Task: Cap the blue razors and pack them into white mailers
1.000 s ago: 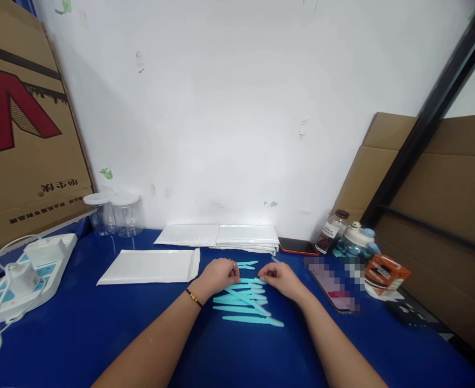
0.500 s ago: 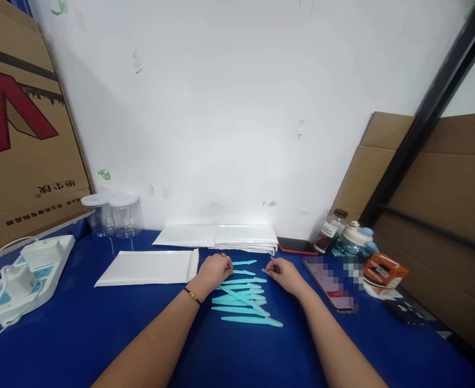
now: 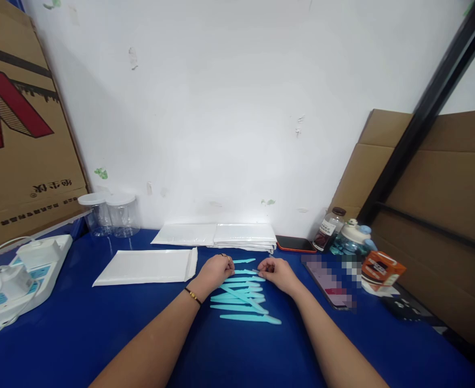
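Note:
Several turquoise eyebrow razors lie in a loose column on the blue table, some crossing each other; the nearest razor [image 3: 249, 318] sits a little apart. At the far end of the column, my left hand [image 3: 217, 271] is closed in a pinch on the left end of one razor [image 3: 245, 272]. From the right, my right hand [image 3: 277, 272] pinches a small clear cap [image 3: 256, 270] at that razor's other end. Fingers hide part of the cap, so how far it covers the razor is unclear. Another razor [image 3: 244, 261] lies just beyond.
A white padded mailer [image 3: 144, 268] lies left, with stacked mailers [image 3: 243, 234] along the wall. Two clear jars [image 3: 123, 218] and a power strip [image 3: 55, 272] stand left. Phones [image 3: 296, 244], a bottle [image 3: 329, 229], a blue-white jug [image 3: 353, 237] and an orange box [image 3: 381, 269] are right.
My right hand has moved left with the clear cap, up to the end of the razor in my left hand. The left hand stays nearly in place. The view has shifted slightly.

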`<action>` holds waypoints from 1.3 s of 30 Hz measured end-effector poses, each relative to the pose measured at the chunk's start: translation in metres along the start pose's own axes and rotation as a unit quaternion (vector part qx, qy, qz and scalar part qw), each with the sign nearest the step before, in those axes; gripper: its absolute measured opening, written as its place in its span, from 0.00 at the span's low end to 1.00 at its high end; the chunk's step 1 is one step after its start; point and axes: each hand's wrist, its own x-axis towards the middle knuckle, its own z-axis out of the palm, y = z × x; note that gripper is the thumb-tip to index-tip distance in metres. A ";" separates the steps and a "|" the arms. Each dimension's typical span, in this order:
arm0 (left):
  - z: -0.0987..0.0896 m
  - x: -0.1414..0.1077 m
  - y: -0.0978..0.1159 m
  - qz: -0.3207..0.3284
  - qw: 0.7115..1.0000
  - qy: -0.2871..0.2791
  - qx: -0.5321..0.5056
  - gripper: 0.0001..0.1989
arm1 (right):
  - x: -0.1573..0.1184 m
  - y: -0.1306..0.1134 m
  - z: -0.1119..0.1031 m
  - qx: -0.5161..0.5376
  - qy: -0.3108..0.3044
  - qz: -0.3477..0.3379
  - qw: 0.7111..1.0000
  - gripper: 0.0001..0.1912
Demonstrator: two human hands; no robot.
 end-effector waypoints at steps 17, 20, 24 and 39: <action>0.003 0.001 0.011 0.043 0.998 -0.039 -0.022 0.06 | 0.001 -0.002 0.011 0.020 0.002 0.009 1.000 0.08; 0.004 0.002 0.012 0.044 0.998 -0.048 -0.020 0.05 | -0.001 -0.005 0.012 0.023 -0.004 0.010 1.000 0.08; 0.004 0.002 0.005 0.043 0.998 -0.002 -0.037 0.06 | -0.001 0.004 -0.002 -0.001 0.036 -0.006 0.999 0.11; 0.004 0.009 -0.015 -0.023 0.998 0.049 0.012 0.05 | 0.009 0.021 -0.010 -0.115 0.076 -0.035 0.990 0.09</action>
